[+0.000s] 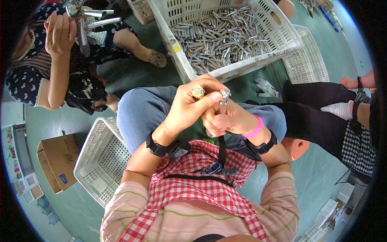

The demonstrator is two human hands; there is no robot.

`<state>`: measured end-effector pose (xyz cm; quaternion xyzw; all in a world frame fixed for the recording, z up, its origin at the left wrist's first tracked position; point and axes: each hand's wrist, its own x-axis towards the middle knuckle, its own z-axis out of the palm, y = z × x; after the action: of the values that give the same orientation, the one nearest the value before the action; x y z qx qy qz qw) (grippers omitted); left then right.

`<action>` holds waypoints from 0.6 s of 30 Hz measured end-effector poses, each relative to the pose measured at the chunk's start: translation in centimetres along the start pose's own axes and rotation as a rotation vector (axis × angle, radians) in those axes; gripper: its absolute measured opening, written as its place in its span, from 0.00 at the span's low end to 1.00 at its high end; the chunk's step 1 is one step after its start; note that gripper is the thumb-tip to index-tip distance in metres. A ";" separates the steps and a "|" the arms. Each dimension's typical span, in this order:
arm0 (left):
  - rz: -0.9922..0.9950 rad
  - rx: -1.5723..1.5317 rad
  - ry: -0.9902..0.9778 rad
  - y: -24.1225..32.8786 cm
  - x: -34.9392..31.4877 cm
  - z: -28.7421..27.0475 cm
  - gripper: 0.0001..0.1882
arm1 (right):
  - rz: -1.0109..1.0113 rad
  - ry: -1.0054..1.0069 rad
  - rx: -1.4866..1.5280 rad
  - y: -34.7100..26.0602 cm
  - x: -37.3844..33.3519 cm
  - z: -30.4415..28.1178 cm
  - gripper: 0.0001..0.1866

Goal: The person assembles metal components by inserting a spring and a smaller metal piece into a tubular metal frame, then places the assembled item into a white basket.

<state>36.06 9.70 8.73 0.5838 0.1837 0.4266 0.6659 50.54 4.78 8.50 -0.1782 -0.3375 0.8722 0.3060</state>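
Note:
Both of my hands meet above my lap, close together. My right hand (230, 121) is closed round a short shiny metal tube (223, 105), whose bright end sticks up between the hands. With its fingers curled in, my left hand (186, 109) has its thumb stretched towards the top of that tube. A small whitish-yellow end (198, 92) shows in the left fist; I cannot make out what it belongs to. Beyond my hands stands a white plastic crate (238, 69) holding many loose metal tubes (221, 36).
An open white basket (90, 169) sits by my left knee, with a cardboard box (60, 159) beyond it. At the upper left, another person's hand (60, 34) is near several metal tubes. A striped glove (266, 88) lies right of the crate; a person's gloved hand (338, 109) is further right.

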 end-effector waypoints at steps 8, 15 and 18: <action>0.131 0.257 0.286 -0.7 -0.4 0.7 0.07 | -0.244 0.439 -0.275 -1.0 -0.2 0.4 0.35; 0.197 0.403 0.188 -0.1 -0.8 0.7 0.09 | -0.131 0.394 -0.228 -0.8 -0.7 0.2 0.32; 0.145 0.244 0.139 -0.4 -0.7 0.4 0.11 | -0.177 0.346 -0.185 -0.6 -0.5 0.1 0.31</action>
<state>36.09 8.93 8.29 0.6411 0.2374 0.4876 0.5430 51.12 4.74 9.08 -0.3222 -0.3729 0.7637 0.4170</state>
